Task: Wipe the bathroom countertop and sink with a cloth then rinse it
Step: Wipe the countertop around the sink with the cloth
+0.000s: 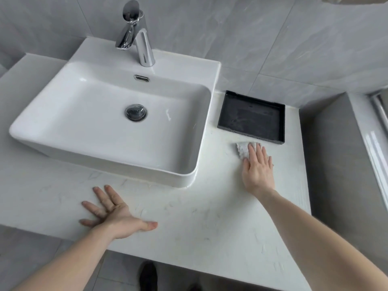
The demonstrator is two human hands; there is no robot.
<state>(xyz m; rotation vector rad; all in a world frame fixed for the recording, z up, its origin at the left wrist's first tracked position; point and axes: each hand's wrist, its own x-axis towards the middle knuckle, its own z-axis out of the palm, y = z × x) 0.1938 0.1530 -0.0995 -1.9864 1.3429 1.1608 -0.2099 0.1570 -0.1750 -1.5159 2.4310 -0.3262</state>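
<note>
1. Flat on the marble countertop, my left hand lay with fingers spread.
2. My right hand pressed straight fingers onto the crumpled white cloth, just before the black tray.

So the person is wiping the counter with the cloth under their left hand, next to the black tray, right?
Not quite: it is the right hand that presses the cloth flat on the countertop, next to the black tray. The left hand just rests open on the counter near the sink. The head view shows this.
</note>
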